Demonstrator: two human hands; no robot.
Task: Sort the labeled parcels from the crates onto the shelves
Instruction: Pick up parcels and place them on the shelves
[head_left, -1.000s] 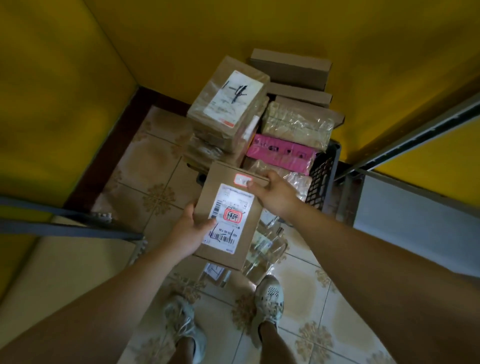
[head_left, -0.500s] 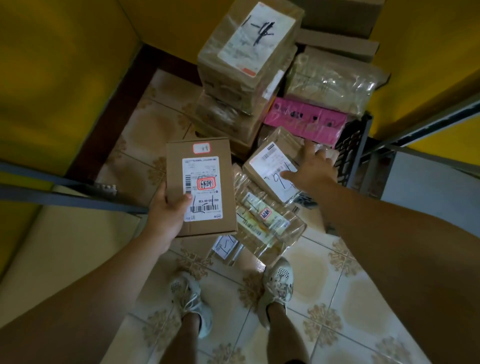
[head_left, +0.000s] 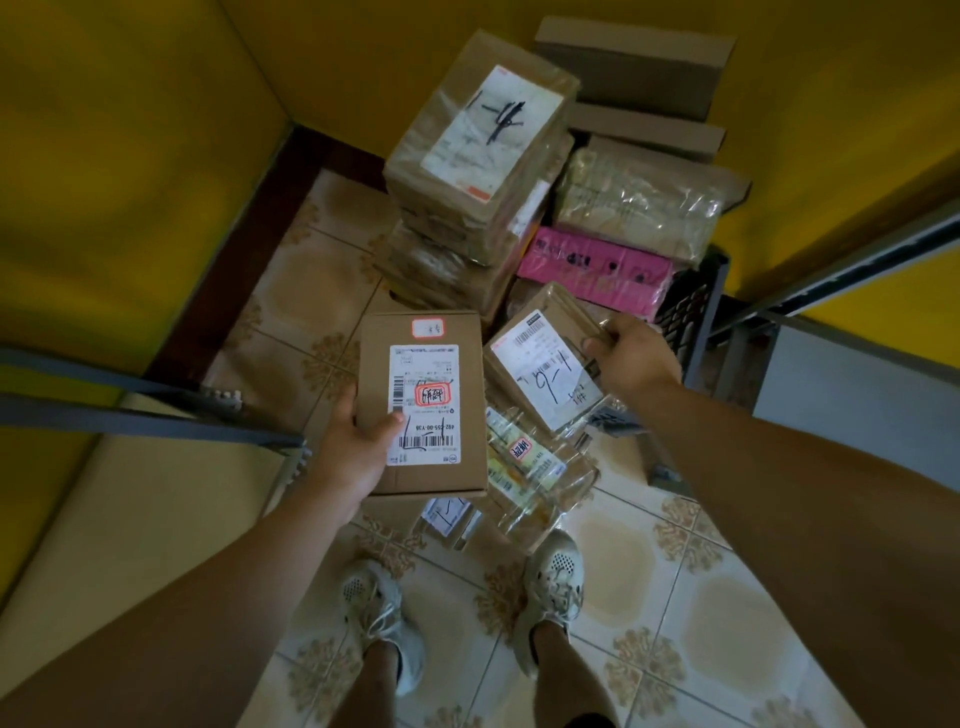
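Note:
My left hand (head_left: 353, 447) grips a brown cardboard parcel (head_left: 447, 364) with a white barcode label and a red stamp, held flat above the floor. My right hand (head_left: 631, 353) is closed on the far corner of a second, tape-wrapped brown parcel (head_left: 535, 364) whose white label carries a handwritten "1-6"; it is tilted up over the pile. Behind them stands a stack of parcels (head_left: 483, 156), the top one marked "1-4", with a pink parcel (head_left: 597, 267) beside it. A black plastic crate (head_left: 691, 312) shows at the right of the pile.
More wrapped parcels (head_left: 535, 467) lie on the tiled floor by my feet. A grey metal shelf frame (head_left: 831, 260) stands at the right and another shelf rail (head_left: 130, 410) at the left. Yellow walls close the corner.
My right hand, which was reaching onto the "1-6" parcel, now grips its corner and has lifted it slightly. The left hand keeps its parcel in about the same place.

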